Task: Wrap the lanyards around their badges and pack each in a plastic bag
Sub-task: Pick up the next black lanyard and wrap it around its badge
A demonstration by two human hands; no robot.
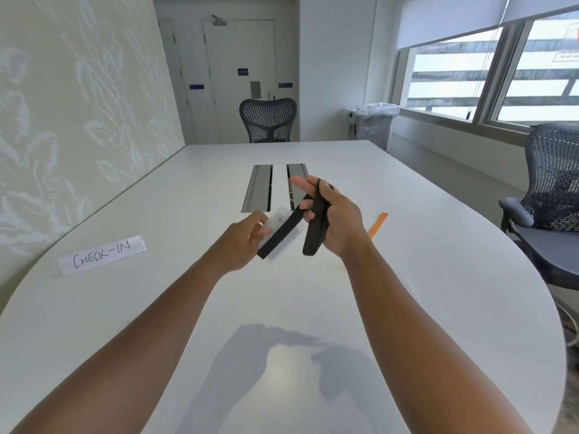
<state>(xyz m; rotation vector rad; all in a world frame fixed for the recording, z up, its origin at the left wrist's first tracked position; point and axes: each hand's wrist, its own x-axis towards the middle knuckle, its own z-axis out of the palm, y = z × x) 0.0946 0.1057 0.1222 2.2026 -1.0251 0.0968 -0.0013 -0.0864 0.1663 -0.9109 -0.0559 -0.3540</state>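
My left hand (242, 242) holds a white badge (283, 233) above the table, pinching its near left edge. A black lanyard (315, 220) crosses the badge's face diagonally and runs up to my right hand (333, 220). That hand grips the strap, which loops over its fingers and hangs down in a fold beside the palm. Both hands hover over the middle of the white table (282, 308). No plastic bag is visible.
A paper label reading CHECK-IN (101, 255) lies at the left. An orange strip (377, 225) lies behind my right wrist. Two metal cable hatches (258, 187) sit in the tabletop. Mesh chairs stand at the far end (268, 120) and on the right (551, 195).
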